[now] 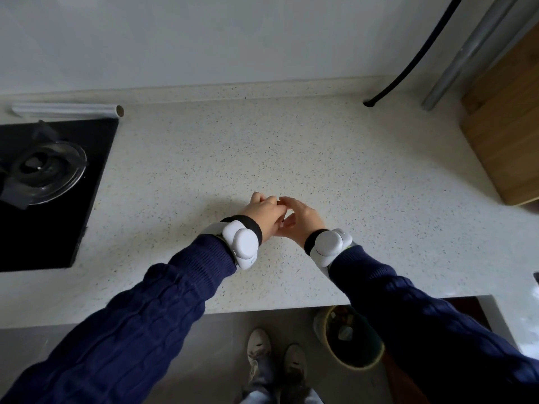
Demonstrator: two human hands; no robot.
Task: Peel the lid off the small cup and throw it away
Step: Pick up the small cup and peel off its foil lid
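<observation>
Both hands meet over the middle of the bench (291, 147), nearer its front edge than the wall. The left hand (264, 212) is curled with its fingers bent inward, and the right hand (300, 217) curves toward it, fingertips touching at the top. Whether either grips anything cannot be told; the cup and its lid are hidden between the hands, if they are there at all. Each wrist carries a white band device over a dark blue sleeve. A hob (43, 182) sits at the bench's left end, a wooden board (504, 135) at its right. A bin (350, 339) stands on the floor just below the front edge.
</observation>
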